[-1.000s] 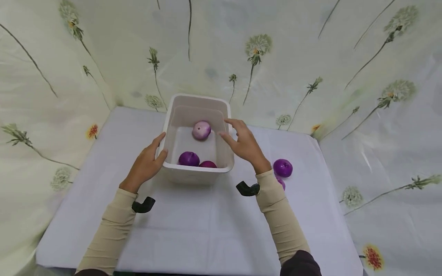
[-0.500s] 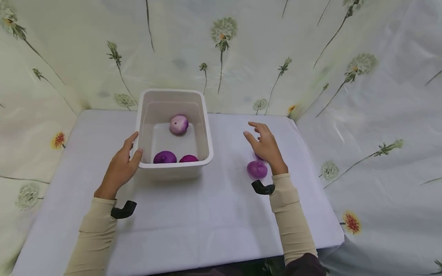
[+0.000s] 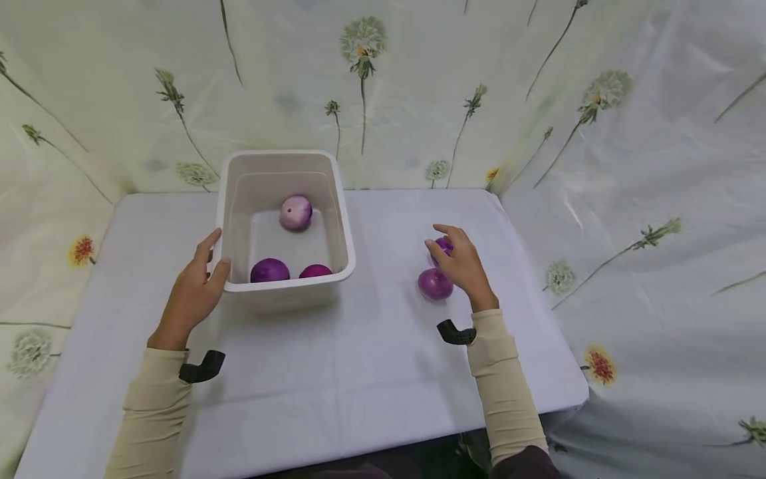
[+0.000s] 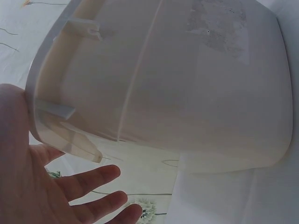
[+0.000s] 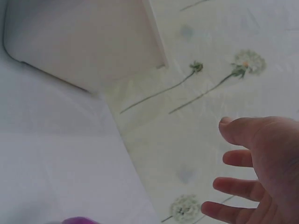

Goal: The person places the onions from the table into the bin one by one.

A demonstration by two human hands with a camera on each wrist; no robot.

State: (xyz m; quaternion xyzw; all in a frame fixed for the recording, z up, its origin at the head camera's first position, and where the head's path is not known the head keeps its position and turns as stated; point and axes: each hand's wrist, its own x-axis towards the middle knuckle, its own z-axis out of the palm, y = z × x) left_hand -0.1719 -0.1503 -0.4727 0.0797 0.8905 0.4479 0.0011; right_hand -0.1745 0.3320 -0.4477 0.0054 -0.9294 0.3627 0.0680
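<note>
A white plastic bin (image 3: 286, 163) stands on the table at centre left, with a pale purple onion (image 3: 296, 213), a dark purple onion (image 3: 270, 271) and a magenta onion (image 3: 315, 271) inside. My left hand (image 3: 191, 293) touches the bin's left rim with its thumb and forefinger side. In the left wrist view its other fingers (image 4: 91, 182) spread free beside the bin wall. My right hand (image 3: 465, 266) hovers over two purple onions on the table. One onion (image 3: 443, 247) is partly hidden by it; the nearer onion (image 3: 435, 285) lies just left of the palm. Nothing is in its grasp.
A white cloth covers the table (image 3: 359, 372). Floral sheeting (image 3: 395, 100) hangs behind it and on both sides. Black wrist cameras (image 3: 202, 367) sit on both sleeves. The table's front edge runs along the bottom of the head view.
My right hand has left the bin's right side and gone right, then lowered over the loose onions. My left hand stays at the rim. The head view has turned rightward.
</note>
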